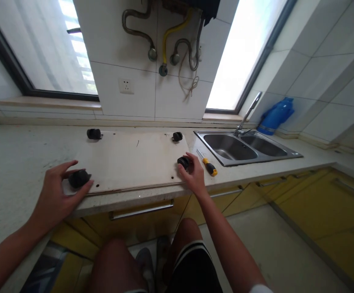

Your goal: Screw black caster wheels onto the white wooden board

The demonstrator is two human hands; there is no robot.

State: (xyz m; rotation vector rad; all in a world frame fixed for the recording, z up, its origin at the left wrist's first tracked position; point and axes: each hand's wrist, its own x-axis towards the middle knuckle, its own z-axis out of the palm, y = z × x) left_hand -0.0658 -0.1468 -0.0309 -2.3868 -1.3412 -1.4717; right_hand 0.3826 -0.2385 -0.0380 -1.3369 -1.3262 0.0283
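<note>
A pale rectangular board lies on the counter with a black caster wheel at each corner. My left hand is curled around the near left caster wheel, thumb on its near side and fingers behind it. At the near right corner, my right hand holds another caster wheel between thumb and fingers. Neither hand touches the far left caster wheel or the far right caster wheel. Just right of my right hand lies a yellow and black screwdriver.
A double steel sink with a faucet is set into the counter on the right. Beside it stands a blue plastic-looking object. Hoses hang from the wall above. Yellow drawers with a metal handle sit below the counter edge.
</note>
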